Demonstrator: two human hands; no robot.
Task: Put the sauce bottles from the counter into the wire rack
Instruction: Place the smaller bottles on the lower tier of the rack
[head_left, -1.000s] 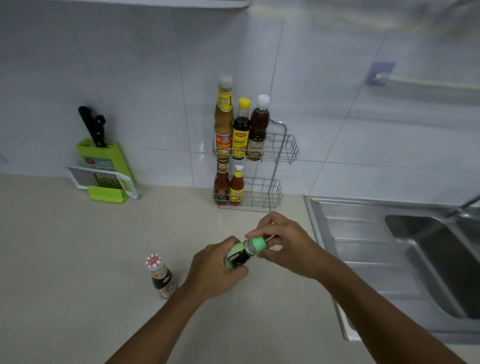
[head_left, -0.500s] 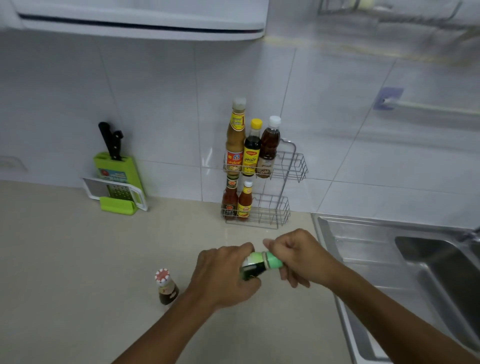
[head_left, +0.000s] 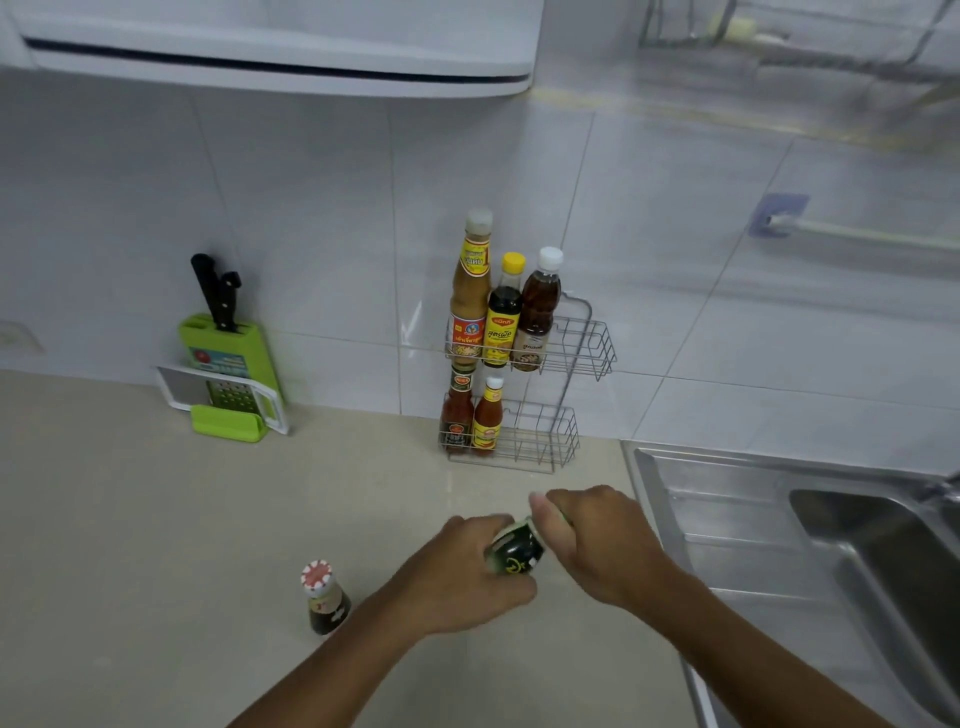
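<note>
The yellow-capped bottle (head_left: 504, 312) in the rack's top tier bears a red-and-yellow Maggi-style logo over Thai script. Its 2 neighbours, the 2 bottles below and the bottle held in both hands carry labels whose print is too small or blurred to read.

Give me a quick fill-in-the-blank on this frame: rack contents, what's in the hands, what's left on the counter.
1. The upper shelf of the wire rack holds ____ bottles.
2. The lower shelf holds ____ bottles, both at its left end.
3. The left hand and right hand together hold one dark bottle with a ____ label.
4. The bottle with the red-and-white cap stands on the counter to the ____ of the hands.

Missing words: three; two; green; left
</note>
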